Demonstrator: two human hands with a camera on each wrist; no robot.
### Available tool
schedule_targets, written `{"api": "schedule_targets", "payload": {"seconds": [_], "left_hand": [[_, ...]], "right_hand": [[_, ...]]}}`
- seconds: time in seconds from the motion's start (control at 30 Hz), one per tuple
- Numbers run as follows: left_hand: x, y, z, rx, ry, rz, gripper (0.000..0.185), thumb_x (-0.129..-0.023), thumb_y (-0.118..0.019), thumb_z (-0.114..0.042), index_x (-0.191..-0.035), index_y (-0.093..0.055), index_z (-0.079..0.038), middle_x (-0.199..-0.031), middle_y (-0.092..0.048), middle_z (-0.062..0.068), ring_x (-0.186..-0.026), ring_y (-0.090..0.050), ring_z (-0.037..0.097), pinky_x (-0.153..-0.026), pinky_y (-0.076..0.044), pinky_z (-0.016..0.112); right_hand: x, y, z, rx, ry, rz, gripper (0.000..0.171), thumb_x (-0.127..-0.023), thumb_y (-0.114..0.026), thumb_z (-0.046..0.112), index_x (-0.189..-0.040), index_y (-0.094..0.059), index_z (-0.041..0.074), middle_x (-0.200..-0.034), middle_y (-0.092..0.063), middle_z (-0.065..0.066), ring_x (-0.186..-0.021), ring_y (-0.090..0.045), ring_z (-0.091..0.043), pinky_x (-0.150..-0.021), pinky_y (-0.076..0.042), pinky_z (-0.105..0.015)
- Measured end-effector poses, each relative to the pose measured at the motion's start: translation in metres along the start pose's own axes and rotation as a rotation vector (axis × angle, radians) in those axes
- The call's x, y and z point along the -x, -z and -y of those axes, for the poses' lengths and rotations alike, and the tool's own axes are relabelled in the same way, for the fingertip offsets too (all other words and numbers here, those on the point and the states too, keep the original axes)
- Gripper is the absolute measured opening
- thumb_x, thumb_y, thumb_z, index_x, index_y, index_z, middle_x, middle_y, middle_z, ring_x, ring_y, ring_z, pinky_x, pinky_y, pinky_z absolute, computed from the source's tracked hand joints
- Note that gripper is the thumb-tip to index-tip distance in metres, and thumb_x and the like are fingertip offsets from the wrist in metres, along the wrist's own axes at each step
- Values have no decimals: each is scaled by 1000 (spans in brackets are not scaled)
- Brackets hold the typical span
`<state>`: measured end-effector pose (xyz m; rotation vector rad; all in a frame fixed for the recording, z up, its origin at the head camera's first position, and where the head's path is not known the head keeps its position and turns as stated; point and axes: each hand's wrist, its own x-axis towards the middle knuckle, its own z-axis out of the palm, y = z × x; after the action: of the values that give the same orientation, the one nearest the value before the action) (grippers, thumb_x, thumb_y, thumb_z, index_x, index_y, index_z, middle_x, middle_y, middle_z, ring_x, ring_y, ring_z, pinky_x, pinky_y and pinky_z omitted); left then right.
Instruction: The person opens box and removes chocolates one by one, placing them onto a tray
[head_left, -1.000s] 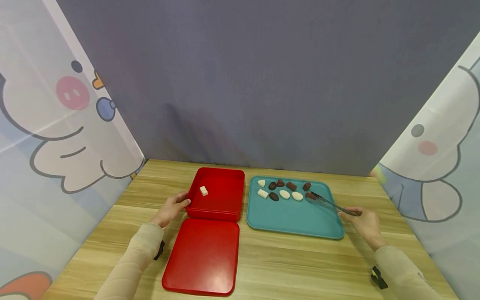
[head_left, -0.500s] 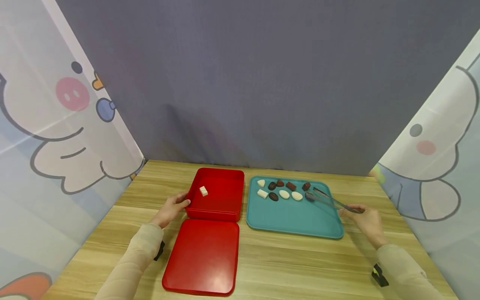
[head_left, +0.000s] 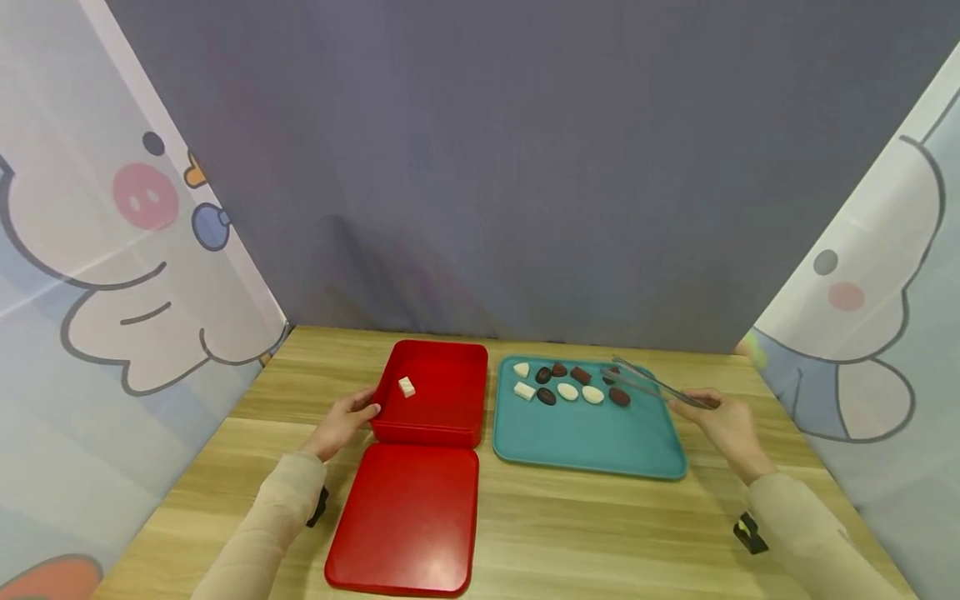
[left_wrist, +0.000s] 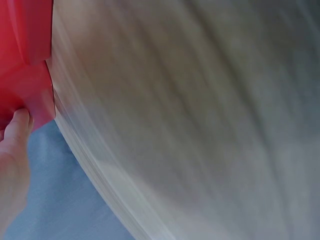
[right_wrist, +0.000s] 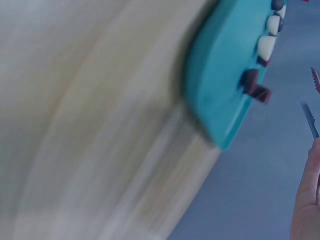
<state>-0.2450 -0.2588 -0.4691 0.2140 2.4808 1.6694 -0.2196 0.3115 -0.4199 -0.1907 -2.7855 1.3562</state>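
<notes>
In the head view my left hand [head_left: 341, 423] touches the left wall of an open red box [head_left: 450, 392], a white chocolate piece [head_left: 407, 387] inside it. The left wrist view shows the thumb [left_wrist: 19, 127] straight against the red wall; most other fingers are hidden. My right hand [head_left: 720, 425] grips metal tongs [head_left: 660, 385] over the far right of a teal tray [head_left: 592, 437]. Their serrated tips stand apart, nothing between them in the right wrist view. White and dark chocolates [head_left: 581, 375] lie on the tray, including a brown oval one [head_left: 619, 397].
A flat red lid [head_left: 408, 517] lies just in front of the box on the wooden table [head_left: 585, 533]. A grey curtain [head_left: 480, 183] rises behind the table. Printed cloths [head_left: 112, 250] hang at either side.
The tongs have risen away from the brown oval chocolate, toward the tray's far edge, leaving it on the tray. My left hand stays at the red box.
</notes>
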Motion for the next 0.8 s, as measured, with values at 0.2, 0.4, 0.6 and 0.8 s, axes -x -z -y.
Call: {"api": "schedule_targets", "payload": {"seconds": [0.2,0.4,0.6,0.8], "left_hand": [[-2,1,0,2,-8,1,55,-97,-44,-13,-142,-22,8,-143,-29,28,-128,-36,39,-102,-36,48],[-3,1,3,12,-4,3,54,-97,-44,-11,-142,-22,8,-143,-30,28,-127,-37,39,-100,-39,47],[-3,1,2,24,-10,2,53,-97,-44,-10,-142,-22,9,-143,-30,29,-127,-37,40,-99,-41,47],[-3,1,1,6,-1,4,54,-97,-44,-11,-142,-22,8,-143,-30,29,-127,-38,40,-99,-41,46]], "right_hand": [[-4,-12,23,-64,12,8,75,-79,-62,53,-131,-47,0,-136,-42,-24,-121,-42,-39,-95,-39,-51],[-8,-25,34,-93,23,9,73,-79,-65,50,-130,-49,0,-137,-43,-22,-122,-42,-36,-97,-39,-48],[-13,-37,43,-126,27,55,75,-78,-65,53,-130,-49,2,-141,-37,-21,-127,-36,-38,-100,-35,-52],[-15,-51,51,-154,28,89,72,-77,-66,51,-129,-50,4,-138,-42,-18,-125,-39,-35,-100,-36,-51]]}}
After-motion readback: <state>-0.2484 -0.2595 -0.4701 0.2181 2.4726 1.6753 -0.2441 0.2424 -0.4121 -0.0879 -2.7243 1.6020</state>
